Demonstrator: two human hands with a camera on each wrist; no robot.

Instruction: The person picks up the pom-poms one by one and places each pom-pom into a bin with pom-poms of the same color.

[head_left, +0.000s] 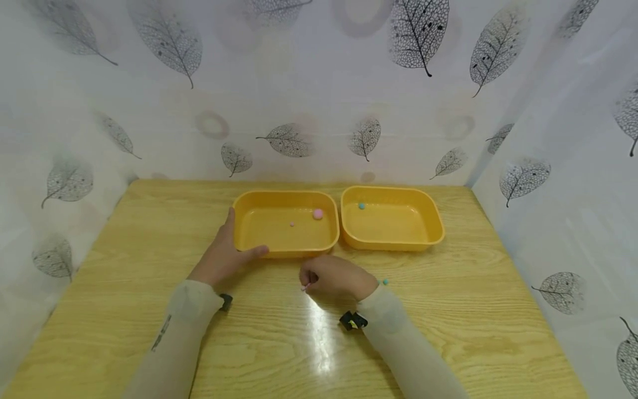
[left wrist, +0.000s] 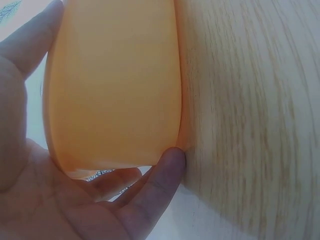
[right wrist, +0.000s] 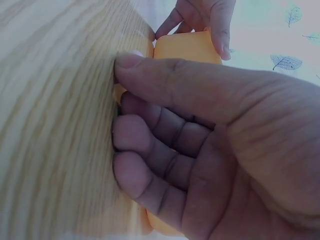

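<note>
My left hand [head_left: 226,257] grips the left end of a yellow plastic basin [head_left: 286,254], thumb at the front rim and fingers round the end wall. In the left wrist view, fingers [left wrist: 165,180] curl against the basin's wall close to the tabletop. My right hand [head_left: 336,276] is low over the table in front of that basin, thumb and forefinger pinching a small pink ball [head_left: 303,288], mostly hidden by the fingertips. The other fingers [right wrist: 132,135] are curled at the wood. Inside the basin lie a larger pink ball [head_left: 318,214] and a tiny pink one [head_left: 292,224].
A second yellow basin [head_left: 394,245] stands close on the right, holding a small teal ball [head_left: 361,205]. Another teal ball [head_left: 385,281] lies on the wooden table [head_left: 473,332] beside my right wrist. Leaf-printed curtains [head_left: 319,100] enclose the table's back and sides.
</note>
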